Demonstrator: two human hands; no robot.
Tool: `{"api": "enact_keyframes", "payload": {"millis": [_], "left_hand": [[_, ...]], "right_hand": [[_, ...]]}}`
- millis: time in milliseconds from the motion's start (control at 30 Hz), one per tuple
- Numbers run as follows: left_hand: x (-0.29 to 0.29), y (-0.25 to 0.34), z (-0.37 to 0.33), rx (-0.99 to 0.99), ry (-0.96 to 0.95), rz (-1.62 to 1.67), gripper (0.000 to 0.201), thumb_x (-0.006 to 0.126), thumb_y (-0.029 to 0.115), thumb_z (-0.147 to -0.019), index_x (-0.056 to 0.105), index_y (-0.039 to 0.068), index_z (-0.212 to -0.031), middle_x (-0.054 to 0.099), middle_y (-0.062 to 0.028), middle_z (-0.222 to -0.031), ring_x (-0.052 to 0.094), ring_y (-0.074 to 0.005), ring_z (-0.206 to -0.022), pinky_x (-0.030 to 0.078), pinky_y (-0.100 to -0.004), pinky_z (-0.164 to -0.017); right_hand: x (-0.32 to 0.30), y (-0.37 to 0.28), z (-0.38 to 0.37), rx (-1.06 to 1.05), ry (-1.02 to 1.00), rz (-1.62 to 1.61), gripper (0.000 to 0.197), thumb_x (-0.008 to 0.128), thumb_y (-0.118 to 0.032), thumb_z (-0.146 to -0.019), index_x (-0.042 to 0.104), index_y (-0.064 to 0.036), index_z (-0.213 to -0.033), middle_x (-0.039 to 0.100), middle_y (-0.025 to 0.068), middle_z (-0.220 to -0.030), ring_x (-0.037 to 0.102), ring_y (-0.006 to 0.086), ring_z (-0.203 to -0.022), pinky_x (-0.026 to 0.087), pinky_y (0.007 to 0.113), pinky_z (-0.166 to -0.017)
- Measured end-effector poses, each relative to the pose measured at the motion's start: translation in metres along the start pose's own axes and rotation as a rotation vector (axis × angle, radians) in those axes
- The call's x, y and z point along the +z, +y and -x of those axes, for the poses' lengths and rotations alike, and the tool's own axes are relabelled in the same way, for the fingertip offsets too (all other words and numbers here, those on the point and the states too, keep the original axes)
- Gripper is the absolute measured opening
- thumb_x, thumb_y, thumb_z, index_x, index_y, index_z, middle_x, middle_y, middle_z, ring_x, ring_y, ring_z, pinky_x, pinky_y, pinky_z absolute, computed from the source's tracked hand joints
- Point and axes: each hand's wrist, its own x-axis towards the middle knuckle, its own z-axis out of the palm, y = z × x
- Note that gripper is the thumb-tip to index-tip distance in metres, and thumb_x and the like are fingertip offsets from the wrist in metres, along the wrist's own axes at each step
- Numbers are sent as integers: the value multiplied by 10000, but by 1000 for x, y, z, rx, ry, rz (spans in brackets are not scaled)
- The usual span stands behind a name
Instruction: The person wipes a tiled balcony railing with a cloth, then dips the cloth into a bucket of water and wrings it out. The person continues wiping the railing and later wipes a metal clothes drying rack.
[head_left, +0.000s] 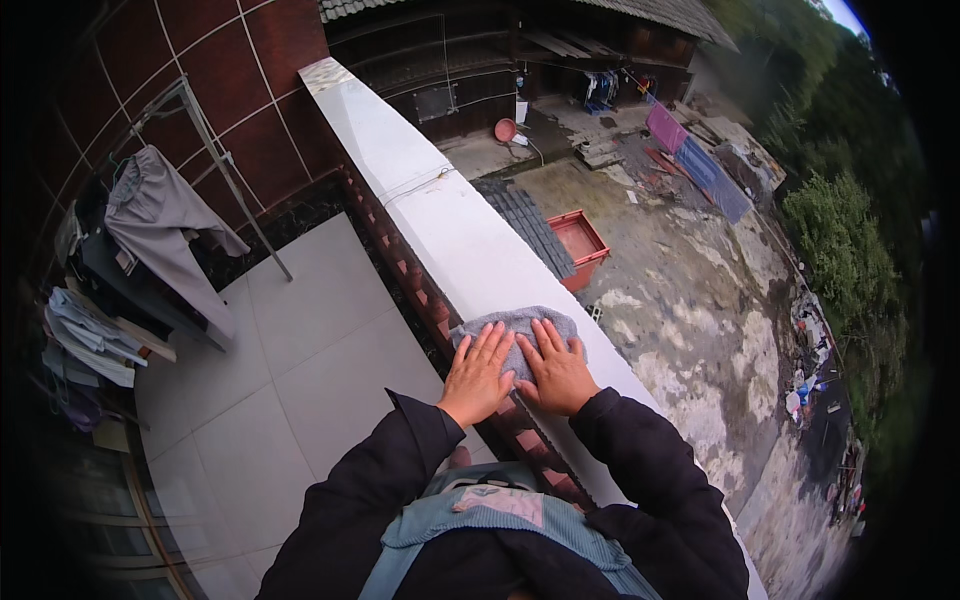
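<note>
A grey cloth (530, 320) lies bunched on the flat white top of a balcony wall (470, 240). My left hand (482, 372) presses on the cloth's near left part, palm down, fingers stretched forward. Beside it my right hand (556, 370) rests on the near right part, its fingers also extended and slightly spread. The two thumbs almost meet between the hands. Both hands are open, lying flat on the fabric rather than gripping it. The cloth's underside is hidden.
Left of the wall is a grey tiled floor (290, 340) with a metal clothes rack (215, 150) holding grey trousers (165, 220) and other garments. Dark red balusters (410, 270) stand below the ledge. A thin wire (420, 185) crosses the ledge. Beyond it lies a lower concrete yard (690, 330).
</note>
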Motion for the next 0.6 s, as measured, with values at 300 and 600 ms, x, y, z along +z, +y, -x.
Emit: {"api": "enact_keyframes", "payload": {"millis": [300, 600], "left_hand": [[-14, -70, -61, 37, -36, -57, 659, 563, 313, -943, 382, 28, -1509, 331, -156, -1595, 275, -281, -1496, 162, -484, -1223], [-14, -110, -106, 28, -40, -64, 670, 554, 302, -946, 345, 48, -1530, 325, -134, -1600, 253, -260, -1506, 149, -456, -1225]], "right_hand": [[7, 12, -84, 106, -16, -36, 790, 633, -523, -860, 424, -125, -1511, 309, 195, -1601, 260, 337, -1500, 303, 617, -1068], [4, 38, -143, 87, 12, -4, 808, 647, -541, -840, 435, -116, -1494, 335, 187, -1588, 288, 338, -1484, 319, 608, -1039]]}}
